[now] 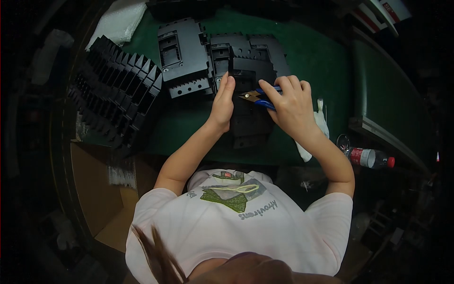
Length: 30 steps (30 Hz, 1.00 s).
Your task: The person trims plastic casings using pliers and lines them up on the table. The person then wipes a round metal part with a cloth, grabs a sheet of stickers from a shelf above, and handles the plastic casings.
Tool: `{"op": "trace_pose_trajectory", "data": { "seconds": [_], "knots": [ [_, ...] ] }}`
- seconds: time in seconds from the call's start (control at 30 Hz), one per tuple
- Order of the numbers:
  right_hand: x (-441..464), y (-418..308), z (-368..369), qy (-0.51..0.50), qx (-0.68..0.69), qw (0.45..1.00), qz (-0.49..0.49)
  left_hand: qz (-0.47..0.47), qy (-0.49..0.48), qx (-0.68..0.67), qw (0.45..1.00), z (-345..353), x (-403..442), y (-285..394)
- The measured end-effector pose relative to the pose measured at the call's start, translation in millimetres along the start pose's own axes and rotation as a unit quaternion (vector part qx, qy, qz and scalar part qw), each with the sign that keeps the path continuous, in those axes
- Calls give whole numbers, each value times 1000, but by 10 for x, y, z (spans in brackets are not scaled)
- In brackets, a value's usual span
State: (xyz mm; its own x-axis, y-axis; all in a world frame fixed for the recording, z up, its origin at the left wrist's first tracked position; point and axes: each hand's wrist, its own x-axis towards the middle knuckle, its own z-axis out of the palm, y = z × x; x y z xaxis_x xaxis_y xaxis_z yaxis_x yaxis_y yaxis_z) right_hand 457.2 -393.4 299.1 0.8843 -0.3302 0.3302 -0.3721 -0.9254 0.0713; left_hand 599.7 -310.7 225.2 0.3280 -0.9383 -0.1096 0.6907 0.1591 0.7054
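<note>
My right hand (295,106) is closed round the blue handles of small diagonal cutters (250,97). Their jaws point left, over a black moulded plastic part (250,71) in front of me. Along that part's left edge, my left hand (222,105) grips it, fingers pointing away from me; its palm side and some fingers are hidden. Further black plastic parts (184,52) lie beyond and beside it, partly overlapping. Whether the cutter tips touch the plastic I cannot tell.
Rows of stacked black parts (118,90) stand at the left of the green table (326,61). White wrapping (120,21) lies at the far left, a cardboard box (101,199) below the table edge. A red-capped bottle (373,158) and white cloth (321,124) are at right.
</note>
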Motion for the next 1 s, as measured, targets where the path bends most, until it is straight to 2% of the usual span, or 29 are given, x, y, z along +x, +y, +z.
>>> {"op": "trace_pose_trajectory", "data": {
  "seconds": [0.23,0.33,0.47,0.53,0.6,0.63,0.67,0.77,0.8,0.83,0.87,0.93,0.97,1.0],
  "knots": [
    [30,14,54,-23,-1,1000,-11,-35,32,-15,999,31,-11,37],
    [29,28,136,9,-7,1000,-22,-28,31,3,999,-10,6,27],
    [-30,56,169,9,44,999,9,-22,19,17,999,-21,7,0],
    [-59,97,203,24,75,997,23,-12,51,40,998,30,-19,14],
    [-115,190,307,93,279,935,198,5,40,37,998,12,-8,-12],
    [-135,216,272,11,370,877,308,22,34,33,999,3,-4,-30],
    [-181,216,302,11,369,877,307,24,34,32,999,10,-10,-57],
    [-309,145,396,-14,606,698,382,36,38,-8,999,53,-43,-100],
    [-326,178,429,-13,605,698,382,63,-10,-1,998,73,-55,-81],
    [-358,253,489,15,699,598,393,90,-58,6,994,85,-64,-70],
    [-371,342,522,42,779,486,395,91,-58,5,994,66,-62,-98],
    [-296,560,477,85,763,488,415,199,-70,241,947,-6,-44,-210],
    [-255,693,474,108,753,489,427,238,-31,348,906,-20,-57,-253],
    [-248,935,615,106,730,526,423,239,-31,347,906,-9,-75,-231]
  ]
}}
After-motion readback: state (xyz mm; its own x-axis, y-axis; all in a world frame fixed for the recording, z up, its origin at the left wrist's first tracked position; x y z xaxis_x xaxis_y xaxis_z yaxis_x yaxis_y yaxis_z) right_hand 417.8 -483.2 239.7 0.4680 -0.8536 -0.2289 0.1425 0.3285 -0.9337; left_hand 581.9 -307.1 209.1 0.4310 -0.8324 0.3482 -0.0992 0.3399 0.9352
